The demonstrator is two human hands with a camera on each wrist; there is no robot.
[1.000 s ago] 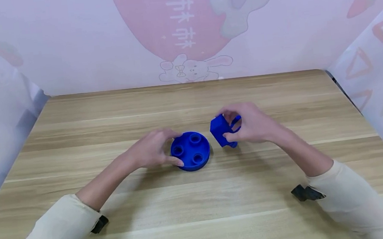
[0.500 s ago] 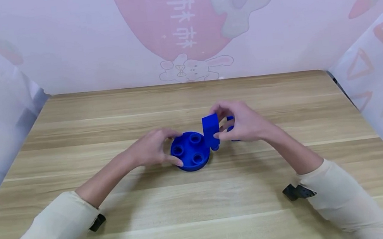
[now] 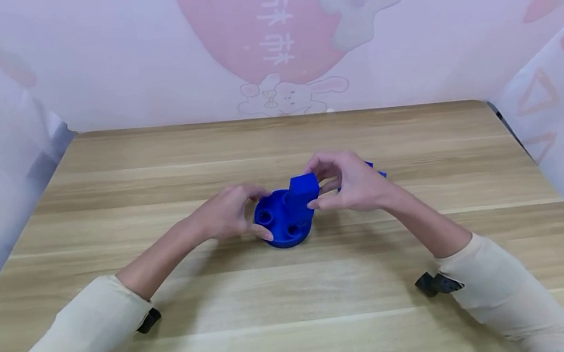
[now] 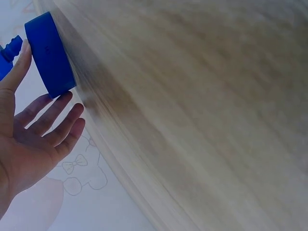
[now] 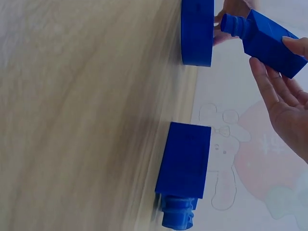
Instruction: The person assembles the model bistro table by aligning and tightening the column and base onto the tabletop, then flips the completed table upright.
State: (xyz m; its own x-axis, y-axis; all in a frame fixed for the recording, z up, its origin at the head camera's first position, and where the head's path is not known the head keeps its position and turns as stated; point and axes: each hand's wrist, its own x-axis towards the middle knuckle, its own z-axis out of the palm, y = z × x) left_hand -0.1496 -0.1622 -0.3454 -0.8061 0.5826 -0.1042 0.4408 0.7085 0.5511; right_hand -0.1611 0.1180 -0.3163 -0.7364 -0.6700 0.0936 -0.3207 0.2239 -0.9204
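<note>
While the left hand [image 3: 229, 211] grips the left rim of a blue round base [image 3: 279, 227] on the desk [image 3: 225, 325], the right hand [image 3: 357, 182] pinches a tilted blue block [image 3: 304, 193], its threaded peg [image 5: 235, 25] pointing down just above the round base's far right part

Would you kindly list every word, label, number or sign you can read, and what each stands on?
Nothing reads with certainty.
White characters on the pink backdrop shape: too pale and blurred to quote.
Small mark on the round blue base, left wrist view: too small to read.
Held blue block, loose blue block: no lettering visible.
</note>
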